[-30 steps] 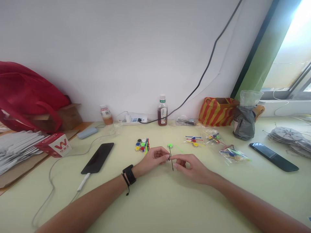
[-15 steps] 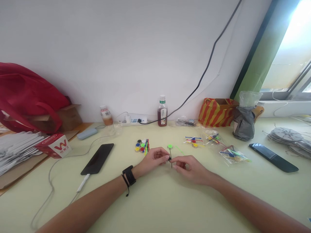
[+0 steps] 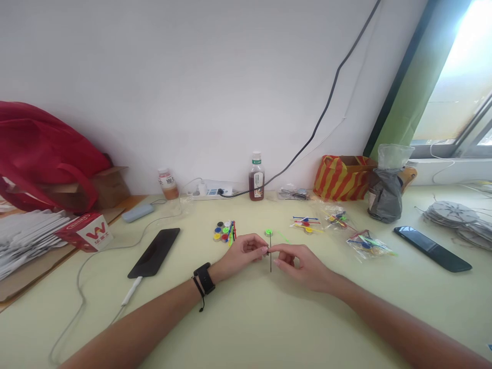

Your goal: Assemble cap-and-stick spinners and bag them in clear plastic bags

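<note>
My left hand (image 3: 246,250) is closed in a pinch on a small black spinner, whose thin black arrow (image 3: 271,264) stands out lengthwise between my hands. The part within my fingertips is mostly hidden. My right hand (image 3: 298,260) has its index fingertip at the arrow's middle, with thumb and index apart and nothing gripped. Just beyond my hands lie a green round base (image 3: 268,232) and a light green arrow (image 3: 283,237). Left of them sit several coloured round bases (image 3: 218,230) beside a bunch of coloured arrows (image 3: 232,233).
Several put-together spinners (image 3: 306,221) lie right of centre, near bagged spinners (image 3: 368,245). A phone (image 3: 156,252) charges at left; a dark phone-like slab (image 3: 432,249) lies at right. A dark bottle (image 3: 257,179), power strip (image 3: 219,191) and striped bag (image 3: 342,178) stand along the wall.
The black arrow has turned and now shows as a longer, straighter line between my hands. My right index finger has shifted slightly at its middle; my left hand stays in place.
</note>
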A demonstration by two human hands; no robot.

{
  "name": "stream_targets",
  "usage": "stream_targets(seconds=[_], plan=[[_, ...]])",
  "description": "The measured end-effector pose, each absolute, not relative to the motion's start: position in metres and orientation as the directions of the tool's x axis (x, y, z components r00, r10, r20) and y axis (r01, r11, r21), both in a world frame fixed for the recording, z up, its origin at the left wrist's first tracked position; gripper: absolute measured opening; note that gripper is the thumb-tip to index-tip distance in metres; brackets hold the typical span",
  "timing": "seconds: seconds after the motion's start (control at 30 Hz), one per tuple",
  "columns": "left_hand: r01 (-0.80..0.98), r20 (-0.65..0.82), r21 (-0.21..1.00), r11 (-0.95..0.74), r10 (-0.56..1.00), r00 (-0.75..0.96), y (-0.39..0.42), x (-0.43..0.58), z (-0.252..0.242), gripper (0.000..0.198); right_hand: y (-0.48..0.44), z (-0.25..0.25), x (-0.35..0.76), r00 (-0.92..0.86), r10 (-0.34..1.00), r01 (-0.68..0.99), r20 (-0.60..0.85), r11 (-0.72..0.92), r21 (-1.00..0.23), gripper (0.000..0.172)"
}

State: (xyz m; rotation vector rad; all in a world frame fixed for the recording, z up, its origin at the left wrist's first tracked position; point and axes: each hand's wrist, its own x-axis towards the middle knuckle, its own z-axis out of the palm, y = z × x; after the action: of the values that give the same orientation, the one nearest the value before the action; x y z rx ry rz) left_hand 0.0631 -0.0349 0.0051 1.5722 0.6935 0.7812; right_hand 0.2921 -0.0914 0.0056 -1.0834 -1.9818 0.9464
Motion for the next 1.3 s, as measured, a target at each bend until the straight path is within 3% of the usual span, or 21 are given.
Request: stream_targets(seconds=[1.3], plan=[[0.020,0.099,0.990,-0.138,0.801,0.591,-0.0321,0.0618,-0.0007,0.030,-0.0893,0.0051,0.2935,-0.424,0.890,0.444,0.170,0.368,-0.817,0.035]])
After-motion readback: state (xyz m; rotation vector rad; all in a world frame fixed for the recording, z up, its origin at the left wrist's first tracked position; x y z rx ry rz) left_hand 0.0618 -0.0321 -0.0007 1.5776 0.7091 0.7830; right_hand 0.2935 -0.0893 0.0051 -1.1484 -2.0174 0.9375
